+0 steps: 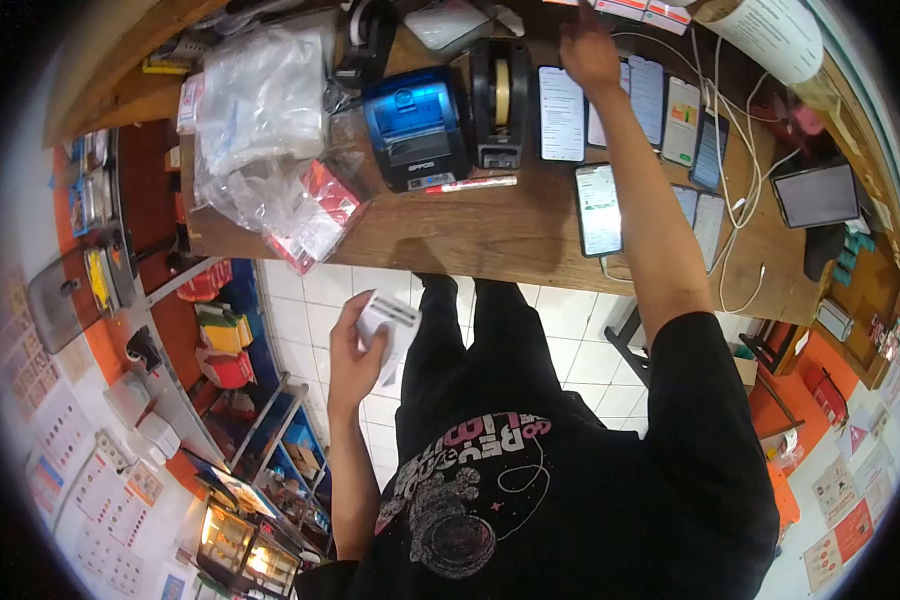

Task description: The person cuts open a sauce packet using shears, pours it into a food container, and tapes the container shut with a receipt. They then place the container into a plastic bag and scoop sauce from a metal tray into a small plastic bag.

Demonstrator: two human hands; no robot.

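Left hand (354,352) pinches white paper (390,312) off the table's (440,228) near edge; right hand (591,62), grip impossible to tell, reaches its far side.
If lowered, the right forearm (658,205) could knock phones (561,115) on the table; a loosened pinch could drop the paper.

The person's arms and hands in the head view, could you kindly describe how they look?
The left hand and right hand are both ungloved, with nothing visible worn on the wrists. The forearms are bare below short black sleeves.

"EPPOS" on printer (416,130), "LIM" on shirt (600,490)
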